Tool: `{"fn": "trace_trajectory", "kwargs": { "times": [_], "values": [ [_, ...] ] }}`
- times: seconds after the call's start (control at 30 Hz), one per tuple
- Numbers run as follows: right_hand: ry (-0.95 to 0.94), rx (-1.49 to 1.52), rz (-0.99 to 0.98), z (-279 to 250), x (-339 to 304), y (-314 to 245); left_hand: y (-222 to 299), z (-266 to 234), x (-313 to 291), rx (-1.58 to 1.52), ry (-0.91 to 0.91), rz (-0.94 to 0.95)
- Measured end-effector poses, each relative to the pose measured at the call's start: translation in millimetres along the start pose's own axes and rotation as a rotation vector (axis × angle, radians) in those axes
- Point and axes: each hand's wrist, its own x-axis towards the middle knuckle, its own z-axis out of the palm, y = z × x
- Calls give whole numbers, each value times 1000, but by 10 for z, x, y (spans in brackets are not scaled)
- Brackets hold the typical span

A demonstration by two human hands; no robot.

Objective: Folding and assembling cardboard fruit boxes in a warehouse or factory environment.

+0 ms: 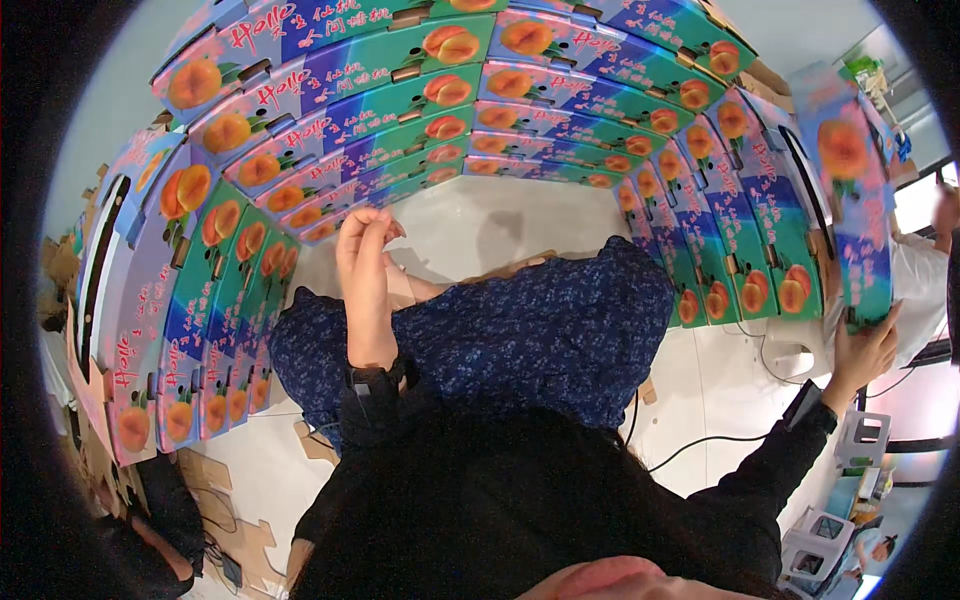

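My right hand (865, 355) reaches out to the far right and grips the lower end of a fruit carton (850, 200). That carton is blue, pink and green, printed with peaches, and stands upright beside the right-hand stack. In front of me my left hand (365, 245) is raised above my lap, its fingers curled in loosely. I see nothing in it, though its palm is partly hidden. A dark blue patterned skirt (500, 320) covers my lap just beneath that hand.
Stacked peach cartons surround me: a left stack (205, 300), a wide front wall (440, 95) and a right stack (740, 200). Another person's white sleeve (915, 285) shows behind the held carton. A black cable (700, 440) crosses the floor, and flattened cardboard (235, 530) lies at left.
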Motion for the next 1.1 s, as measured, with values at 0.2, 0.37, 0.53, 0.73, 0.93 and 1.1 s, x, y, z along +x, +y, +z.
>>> {"fn": "trace_trajectory", "kwargs": {
  "times": [0.2, 0.37, 0.53, 0.73, 0.93, 1.1],
  "values": [
    [145, 53, -59, 131, 344, -194, 31, -25, -19, 35, 14, -20],
    [153, -34, -109, 248, 534, -459, 28, -59, -24, 40, 39, -12],
    [100, 26, -167, 259, 527, -730, 41, -120, -33, 68, 38, -7],
    [1, -108, -164, 137, 465, -795, -20, -157, -22, 83, 69, -29],
    [-23, 292, -243, -35, 536, -940, 4, -181, -35, 84, 37, 65],
    [-31, 746, -367, -236, 535, -1442, 343, -386, -39, 274, 275, 296]
  ]
}}
